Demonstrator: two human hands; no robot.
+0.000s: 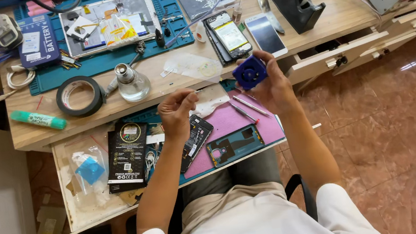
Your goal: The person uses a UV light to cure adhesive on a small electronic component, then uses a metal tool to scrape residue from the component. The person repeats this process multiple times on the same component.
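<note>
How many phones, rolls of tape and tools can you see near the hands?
Phones or phone parts: 4 (white phone, cracked phone, opened phone, teal back cover)
Tape: 2 (black roll, tape holder)
Thin tools on the pink mat: 2
Blue box in right hand: 1
Total: 9

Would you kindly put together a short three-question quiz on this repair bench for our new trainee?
1. True or false: the right hand holds a small blue square device.
2. What lies on the pink mat nearest the person: A) a teal phone back cover, B) a roll of black tape, C) a green marker?
3. Fill in: the left hand is raised above an opened ____.

Key: 1 true; 2 A; 3 phone.
</note>
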